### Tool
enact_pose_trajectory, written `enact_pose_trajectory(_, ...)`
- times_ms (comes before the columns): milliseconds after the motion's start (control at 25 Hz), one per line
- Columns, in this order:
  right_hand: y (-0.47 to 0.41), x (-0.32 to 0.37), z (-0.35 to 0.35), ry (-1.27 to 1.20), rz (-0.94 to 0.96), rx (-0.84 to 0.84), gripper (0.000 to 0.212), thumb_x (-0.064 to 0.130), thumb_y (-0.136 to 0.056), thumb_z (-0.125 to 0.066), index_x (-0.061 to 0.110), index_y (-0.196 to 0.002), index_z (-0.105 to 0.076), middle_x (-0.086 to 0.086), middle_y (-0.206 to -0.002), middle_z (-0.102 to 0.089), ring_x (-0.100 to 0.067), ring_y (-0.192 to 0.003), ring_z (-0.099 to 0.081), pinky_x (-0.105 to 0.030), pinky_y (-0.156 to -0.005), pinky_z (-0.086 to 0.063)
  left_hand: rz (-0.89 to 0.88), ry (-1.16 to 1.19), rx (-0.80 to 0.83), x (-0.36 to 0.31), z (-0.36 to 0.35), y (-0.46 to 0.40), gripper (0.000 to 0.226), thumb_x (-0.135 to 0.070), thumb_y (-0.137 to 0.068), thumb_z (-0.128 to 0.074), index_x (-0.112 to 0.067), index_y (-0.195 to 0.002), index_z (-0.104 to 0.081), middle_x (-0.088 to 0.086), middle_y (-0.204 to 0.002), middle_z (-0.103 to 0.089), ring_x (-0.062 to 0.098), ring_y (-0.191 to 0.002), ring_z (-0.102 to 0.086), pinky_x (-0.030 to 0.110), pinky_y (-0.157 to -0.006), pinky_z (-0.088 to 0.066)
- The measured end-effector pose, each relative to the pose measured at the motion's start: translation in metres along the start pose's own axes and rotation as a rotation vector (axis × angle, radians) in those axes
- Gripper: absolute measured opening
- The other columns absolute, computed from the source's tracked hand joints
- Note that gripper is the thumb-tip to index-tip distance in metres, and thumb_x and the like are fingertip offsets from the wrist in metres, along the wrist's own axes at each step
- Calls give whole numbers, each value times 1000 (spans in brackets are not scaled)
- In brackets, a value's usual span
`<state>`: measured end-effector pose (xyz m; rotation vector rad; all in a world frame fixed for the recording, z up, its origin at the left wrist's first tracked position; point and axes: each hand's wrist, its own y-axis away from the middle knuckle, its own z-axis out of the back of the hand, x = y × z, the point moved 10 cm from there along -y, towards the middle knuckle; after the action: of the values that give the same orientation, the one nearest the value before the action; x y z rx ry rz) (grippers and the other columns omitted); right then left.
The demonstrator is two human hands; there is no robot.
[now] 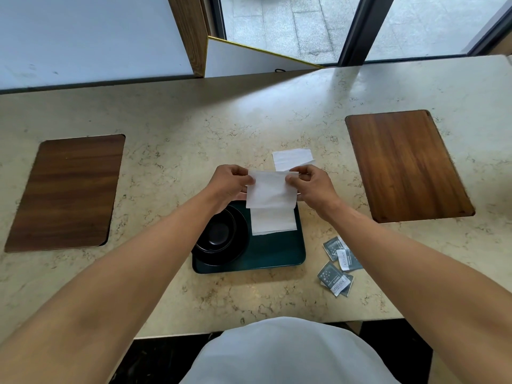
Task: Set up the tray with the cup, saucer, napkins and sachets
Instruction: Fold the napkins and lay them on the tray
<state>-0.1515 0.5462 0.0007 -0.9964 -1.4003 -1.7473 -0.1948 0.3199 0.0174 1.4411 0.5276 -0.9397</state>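
A dark green tray (274,256) lies on the marble counter in front of me. On its left side a black cup (217,235) sits on a black saucer (238,252). A white napkin (273,221) lies flat on the tray's far right part. Above it I hold a second white napkin (270,191) by its two upper corners, my left hand (230,182) on the left corner and my right hand (309,184) on the right. More white napkins (292,157) lie on the counter just beyond. Several grey sachets (339,263) are scattered right of the tray.
Two wooden boards are inset in the marble counter (194,128), one at the left (69,192) and one at the right (406,166). A wall and a window run along the far edge. The counter's near edge is close to my body.
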Motion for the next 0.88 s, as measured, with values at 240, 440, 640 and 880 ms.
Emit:
enact_pose_trajectory(240,2,-25,-2,37,-130,36,32,14,-89,-77,8,-117,-64,-14,-118,-66,-30,-104,-70,-50,-83,-62,40,-206,50,17,-5,-5,19,5,-87,-70,5,-104,-62,20,-97,-71,24,-68,-76,35,-61,-62)
enact_pose_trajectory(440,-1,-29,-3,190,-148,52,25,12,-89,-76,7,-111,-66,-10,-108,-70,-26,-98,-71,-46,-83,-62,17,-384,95,24,-16,-12,16,-4,-90,-71,1,-104,-64,21,-92,-71,31,-76,-75,38,-66,-64)
enact_pose_trajectory(640,-6,-29,-8,383,-104,69,20,11,-89,-73,12,-109,-67,-8,-106,-66,-23,-92,-69,-39,-74,-64,-36,-617,123,24,-26,-22,15,-1,-88,-67,-1,-103,-68,20,-83,-73,28,-71,-75,34,-63,-64)
enact_pose_trajectory(880,-11,-40,-15,558,-76,73,20,18,-87,-73,17,-106,-68,-5,-107,-66,-24,-98,-67,-44,-86,-60,-84,-920,155,28,-34,-27,13,-5,-81,-65,-11,-92,-72,0,-74,-69,17,-75,-69,20,-54,-46)
